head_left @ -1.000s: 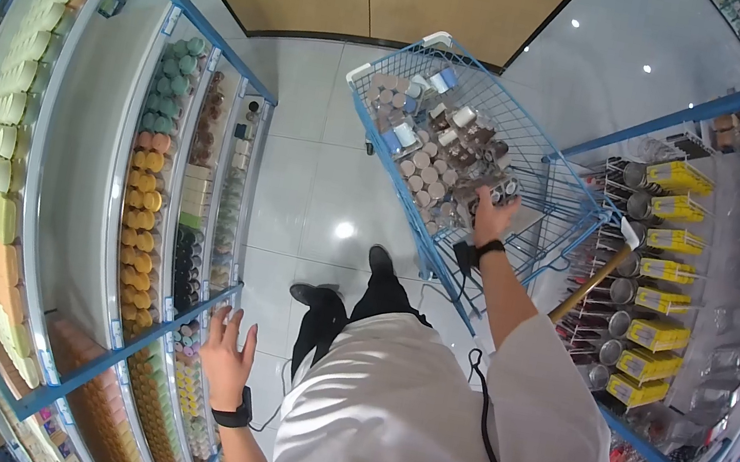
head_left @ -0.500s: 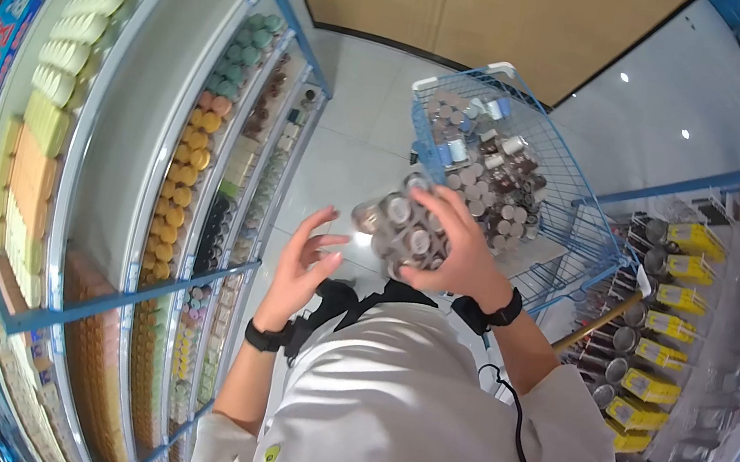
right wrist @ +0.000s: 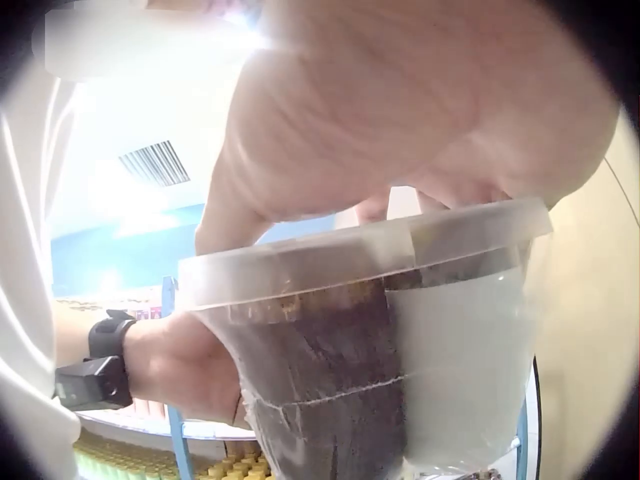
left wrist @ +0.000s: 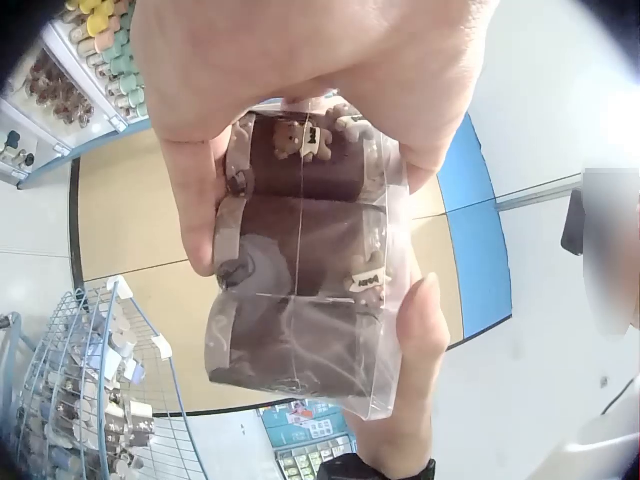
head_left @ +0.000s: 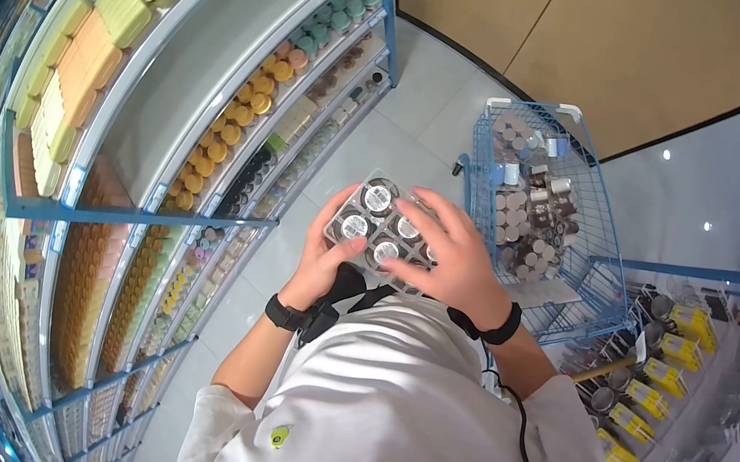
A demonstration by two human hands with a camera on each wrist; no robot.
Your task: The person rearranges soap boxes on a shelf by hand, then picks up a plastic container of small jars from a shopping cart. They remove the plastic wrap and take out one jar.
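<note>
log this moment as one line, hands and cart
left hand: holds clear-wrapped pack | right hand: holds same pack | pack: outside cart | cart: holds other goods

Pale tiled floor; tan panels

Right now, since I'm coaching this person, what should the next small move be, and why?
I'd probably start easing open the clear wrap: it appears to enclose the brown containers, and the left hand and right hand are both on the bundle.
</note>
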